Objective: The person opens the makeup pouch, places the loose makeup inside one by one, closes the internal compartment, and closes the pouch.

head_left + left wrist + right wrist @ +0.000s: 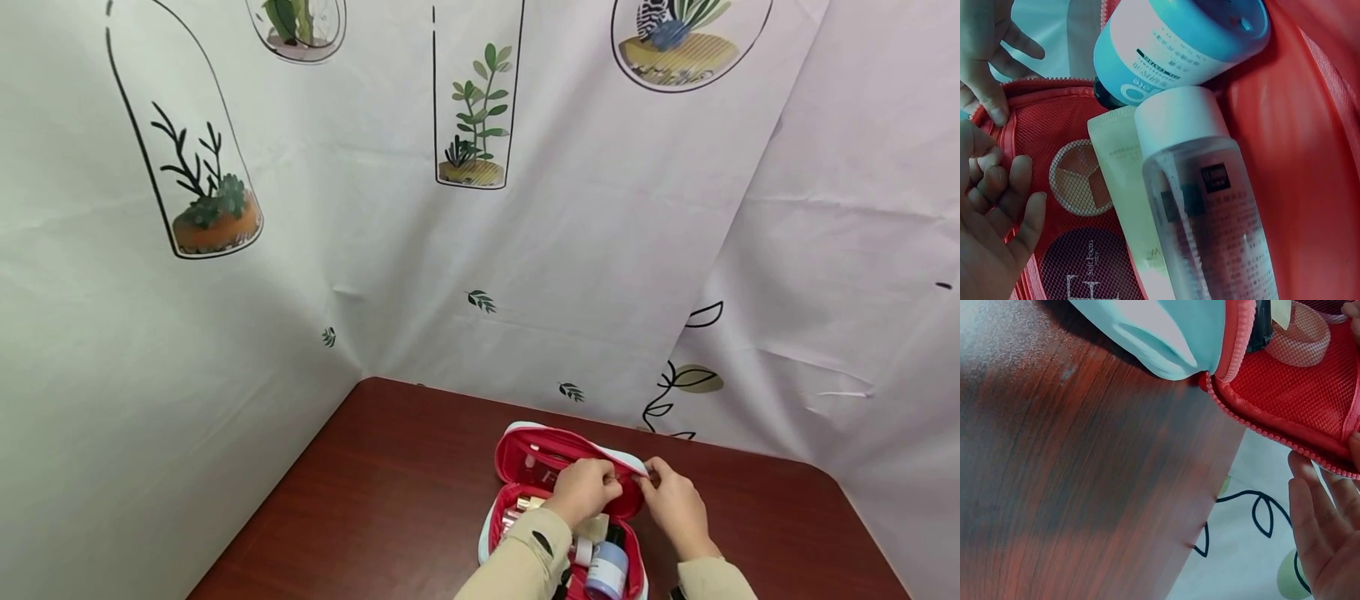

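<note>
A light-blue cosmetic bag (pixel 486 540) with red lining lies unzipped, its lid raised at the back. Inside the lid is a red mesh pocket (pixel 1047 122) holding a round tri-colour palette (pixel 1080 181) and a dark round compact (pixel 1082 259). My left hand (pixel 585 490) reaches over the bag, fingers curled, pinching at the pocket's zipper edge; the pull itself is hidden. The right hand (pixel 678 506) grips the lid's right rim, thumb inside and fingers behind. A blue bottle (pixel 607 568), a clear white-capped bottle (pixel 1210 212) and a pale tube (pixel 1121 175) lie in the bag.
The bag rests on a dark reddish-brown wooden table (pixel 375 492). Behind and to the left hangs a white patterned cloth (pixel 375 233), meeting the table's back edge close behind the lid. Smaller cosmetics (pixel 525 503) sit at the bag's left side.
</note>
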Available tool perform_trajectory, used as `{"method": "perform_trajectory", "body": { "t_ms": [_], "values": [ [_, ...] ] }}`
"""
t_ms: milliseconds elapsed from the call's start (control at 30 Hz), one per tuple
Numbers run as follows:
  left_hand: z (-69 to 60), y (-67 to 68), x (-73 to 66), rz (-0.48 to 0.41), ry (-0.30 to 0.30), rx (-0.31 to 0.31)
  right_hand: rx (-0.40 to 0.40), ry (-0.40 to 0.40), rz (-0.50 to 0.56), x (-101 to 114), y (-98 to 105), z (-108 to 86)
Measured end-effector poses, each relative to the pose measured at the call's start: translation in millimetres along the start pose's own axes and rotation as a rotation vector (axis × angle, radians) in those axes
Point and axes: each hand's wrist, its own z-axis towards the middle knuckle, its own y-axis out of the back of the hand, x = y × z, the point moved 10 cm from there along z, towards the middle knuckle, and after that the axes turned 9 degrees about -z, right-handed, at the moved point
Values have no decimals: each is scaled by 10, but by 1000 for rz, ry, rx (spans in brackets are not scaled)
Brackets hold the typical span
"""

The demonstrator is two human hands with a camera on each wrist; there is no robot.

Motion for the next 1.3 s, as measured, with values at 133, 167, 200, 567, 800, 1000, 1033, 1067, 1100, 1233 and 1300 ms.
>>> {"method": "perform_trajectory", "body": {
  "t_ms": [133,167,200,567,800,1000,1033,1067,1100,1233,1300],
  "values": [
    [-21,25,8,-16,-3,10,11,-10,-1,-6,-23,-2],
    [-26,30,12,-18,-3,14,14,-12,-2,-7,-29,-2],
    [-29,38,12,-15,-6,14,18,-14,-3,-8,-35,-2],
    [-11,88,97,18,-12,30,6,-21,-14,-15,-12,14],
    [-26,120,92,16,-28,40,5,-27,-22,-30,-21,20],
    [-43,177,163,-15,-23,64,25,-34,-19,-17,-56,26],
    [-46,191,184,-20,-15,66,24,-35,-20,-16,-55,26],
    [-50,201,206,-24,-6,69,21,-35,-21,-17,-50,26],
    [-54,209,230,-24,4,71,19,-36,-22,-20,-46,25],
    [-69,219,297,-30,30,84,11,-42,-28,-39,-35,18],
    [-75,221,315,-28,35,85,15,-36,-25,-35,-35,20]
  ]
}}
